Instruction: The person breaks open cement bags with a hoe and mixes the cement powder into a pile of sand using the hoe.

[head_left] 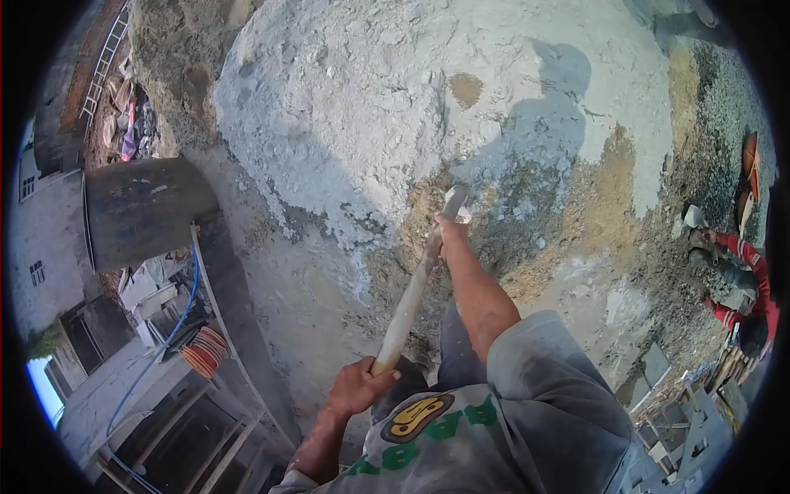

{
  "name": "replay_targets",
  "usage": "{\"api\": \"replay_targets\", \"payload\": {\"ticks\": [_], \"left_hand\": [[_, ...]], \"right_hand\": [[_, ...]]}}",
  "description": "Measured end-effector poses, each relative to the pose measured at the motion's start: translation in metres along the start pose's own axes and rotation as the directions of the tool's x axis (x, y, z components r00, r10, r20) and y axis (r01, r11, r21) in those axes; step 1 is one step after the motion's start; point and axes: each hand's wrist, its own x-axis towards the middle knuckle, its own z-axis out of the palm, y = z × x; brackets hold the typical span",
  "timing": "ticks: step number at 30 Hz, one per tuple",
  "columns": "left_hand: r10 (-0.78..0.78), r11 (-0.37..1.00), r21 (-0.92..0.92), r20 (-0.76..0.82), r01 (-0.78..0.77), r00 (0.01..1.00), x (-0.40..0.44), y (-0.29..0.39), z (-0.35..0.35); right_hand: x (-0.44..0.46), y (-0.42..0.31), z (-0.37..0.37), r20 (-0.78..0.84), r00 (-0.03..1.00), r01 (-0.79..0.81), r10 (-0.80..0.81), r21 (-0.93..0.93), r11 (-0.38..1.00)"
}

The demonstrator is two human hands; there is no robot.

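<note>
A long pale wooden handle (409,305) slants from the lower middle up to the pile. My left hand (360,385) is closed round its lower end, near my shirt. Farther up, my right hand (450,234) grips the same handle close to its head. The tool's head (455,199) is partly visible at the edge of a large pale grey, powdery heap (346,99); the rest of it is hidden in the material. Brown sandy material (605,185) lies mixed with the grey around it.
At the right edge a person in red sleeves (761,284) bends over gravel (666,280). A dark metal drum (152,210), a blue hose (183,317) and an orange-striped coil (205,352) are on the left. Wooden pieces (732,366) lie at the lower right.
</note>
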Motion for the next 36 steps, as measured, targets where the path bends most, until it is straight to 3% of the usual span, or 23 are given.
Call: {"api": "replay_targets", "payload": {"ticks": [1,3,4,5,8,11,13,15,18,21,23,24,29,33,36], "left_hand": [[0.057,0.998,-0.034,-0.011,-0.057,0.998,0.006,0.01,0.001],[0.19,0.976,-0.098,-0.04,-0.193,0.981,0.02,0.032,0.004],[0.149,0.986,-0.073,0.016,-0.148,0.989,0.033,0.04,0.007],[0.201,0.978,-0.059,0.008,-0.2,0.98,0.048,0.04,0.013],[0.338,0.94,0.06,-0.056,-0.335,0.94,0.118,0.034,0.02],[0.462,0.862,-0.217,-0.036,-0.458,0.886,0.2,0.031,0.019],[0.662,0.727,-0.176,-0.079,-0.664,0.746,0.254,0.041,0.008],[0.574,0.723,-0.509,0.066,-0.467,0.816,0.312,0.041,0.01],[0.456,0.739,-0.528,-0.065,-0.418,0.888,0.329,0.019,0.006],[0.33,0.761,-0.556,-0.112,-0.335,0.937,0.332,-0.042,0.023],[0.302,0.834,-0.455,-0.098,-0.313,0.948,0.312,-0.064,0.028],[0.303,0.862,-0.395,-0.103,-0.319,0.947,0.304,-0.072,0.031],[0.234,0.862,-0.44,-0.097,-0.253,0.967,0.273,-0.159,0.059],[0.128,0.9,-0.423,0.018,-0.109,0.992,0.23,-0.213,0.071],[0.034,0.91,-0.414,0.014,-0.025,0.999,0.191,-0.262,0.09]], "right_hand": [[0.029,-0.016,-0.009,-0.031,0.999,0.015,-0.012,0.105,0.994],[0.016,-0.071,-0.015,0.063,0.998,0.006,-0.02,0.212,0.977],[-0.016,-0.106,-0.017,0.116,0.991,0.035,-0.06,0.209,0.977],[-0.039,-0.134,-0.016,0.173,0.98,0.061,-0.097,0.205,0.977],[-0.04,-0.193,0.003,0.087,0.951,0.269,-0.296,0.238,0.933],[-0.066,-0.246,0.02,0.222,0.813,0.496,-0.538,0.221,0.84],[-0.061,-0.276,0.039,0.222,0.76,0.574,-0.612,0.212,0.79],[-0.039,-0.289,0.06,0.232,0.699,0.648,-0.676,0.193,0.736],[0.025,-0.26,0.103,0.256,0.712,0.656,-0.653,0.089,0.75],[0.075,-0.188,0.129,0.335,0.786,0.558,-0.519,-0.023,0.83],[0.09,-0.157,0.123,0.348,0.811,0.499,-0.47,0.006,0.867],[0.083,-0.143,0.122,0.317,0.836,0.478,-0.448,-0.019,0.878],[0.074,-0.036,0.121,0.188,0.898,0.416,-0.397,-0.07,0.907],[0.07,0.052,0.109,0.169,0.928,0.362,-0.333,-0.189,0.913],[0.026,0.108,0.11,0.147,0.955,0.286,-0.259,-0.209,0.935]]}}
